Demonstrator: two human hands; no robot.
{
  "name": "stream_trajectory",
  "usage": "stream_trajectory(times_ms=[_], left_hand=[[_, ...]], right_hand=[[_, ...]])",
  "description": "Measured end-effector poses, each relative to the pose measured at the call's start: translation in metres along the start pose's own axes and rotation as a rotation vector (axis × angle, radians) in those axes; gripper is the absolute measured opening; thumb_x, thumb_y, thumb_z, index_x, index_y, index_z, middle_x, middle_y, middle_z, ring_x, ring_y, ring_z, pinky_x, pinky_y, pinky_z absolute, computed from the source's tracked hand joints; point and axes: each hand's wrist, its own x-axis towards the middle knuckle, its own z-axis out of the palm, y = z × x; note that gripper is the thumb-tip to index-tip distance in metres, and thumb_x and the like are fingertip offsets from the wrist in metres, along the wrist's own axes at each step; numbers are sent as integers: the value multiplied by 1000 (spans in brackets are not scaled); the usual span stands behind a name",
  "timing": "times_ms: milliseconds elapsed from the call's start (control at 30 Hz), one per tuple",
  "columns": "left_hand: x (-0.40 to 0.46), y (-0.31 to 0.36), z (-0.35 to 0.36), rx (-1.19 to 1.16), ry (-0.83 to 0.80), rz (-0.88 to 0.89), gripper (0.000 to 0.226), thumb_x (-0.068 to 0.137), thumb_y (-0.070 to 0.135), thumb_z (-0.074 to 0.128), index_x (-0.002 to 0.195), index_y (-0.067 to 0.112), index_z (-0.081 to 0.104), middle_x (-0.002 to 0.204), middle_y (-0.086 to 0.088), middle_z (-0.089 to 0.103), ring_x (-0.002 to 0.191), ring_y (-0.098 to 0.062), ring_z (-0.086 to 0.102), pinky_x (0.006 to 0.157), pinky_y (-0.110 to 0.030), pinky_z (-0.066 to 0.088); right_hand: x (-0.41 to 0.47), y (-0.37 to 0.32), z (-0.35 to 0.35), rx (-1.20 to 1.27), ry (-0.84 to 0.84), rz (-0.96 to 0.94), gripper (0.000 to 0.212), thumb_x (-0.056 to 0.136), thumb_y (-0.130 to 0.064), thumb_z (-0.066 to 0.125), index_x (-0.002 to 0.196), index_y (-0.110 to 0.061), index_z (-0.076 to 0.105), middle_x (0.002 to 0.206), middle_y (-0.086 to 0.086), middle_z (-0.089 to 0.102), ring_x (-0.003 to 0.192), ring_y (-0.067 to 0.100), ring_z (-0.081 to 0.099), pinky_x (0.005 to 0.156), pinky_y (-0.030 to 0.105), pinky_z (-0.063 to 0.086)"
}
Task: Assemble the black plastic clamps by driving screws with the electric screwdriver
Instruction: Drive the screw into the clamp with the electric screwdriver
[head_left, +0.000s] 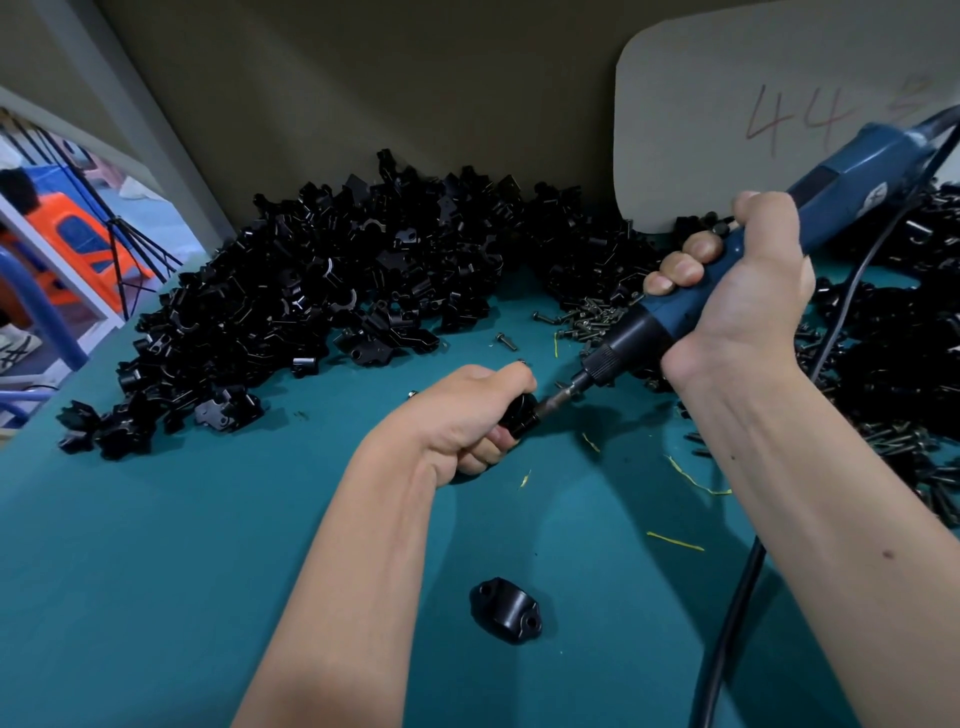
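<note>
Black clamp sits in the left hand, whose fingers curl tightly around it just above the teal table. Right hand grips the blue electric screwdriver around its body, tilted down to the left so that the bit meets the clamp's end. Its black cord trails off the near edge. One loose clamp half lies on the table close to the person. A big pile of black clamp parts fills the far side, with a heap of screws just beyond the screwdriver. A card marked "44" leans at the back.
</note>
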Motion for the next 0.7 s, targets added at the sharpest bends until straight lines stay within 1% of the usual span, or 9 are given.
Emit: stream_trajectory(times_ms=[300,567,633,700], left_hand=[[3,-1,2,56,9,-8,33,95,36,47,67,21,39,47,6,33,37,-9,20,40,-13,15],[0,-4,-5,35,-18,-16,30,96,39,49,73,21,42,48,7,33,38,-8,20,39,-13,16],[-1,-4,-7,22,-38,-16,31,97,40,49,73,22,42,49,7,33,39,-8,20,39,-13,15],[-4,-4,-9,6,-101,-19,36,100,43,48,72,22,41,50,7,32,38,-6,19,38,-13,14]], right_hand=[[7,-4,-6,6,9,68,21,94,-18,59,93,-17,38,62,-2,42,49,13,37,49,25,37],[7,-1,-7,44,24,102,21,94,-18,59,91,-17,38,62,-2,42,48,13,37,48,25,37],[6,-2,-7,67,-2,110,22,96,-21,59,90,-18,38,62,-3,41,48,12,36,48,25,37],[6,-5,-9,135,-103,135,25,98,-27,58,81,-21,41,60,-6,41,47,10,36,47,24,36]])
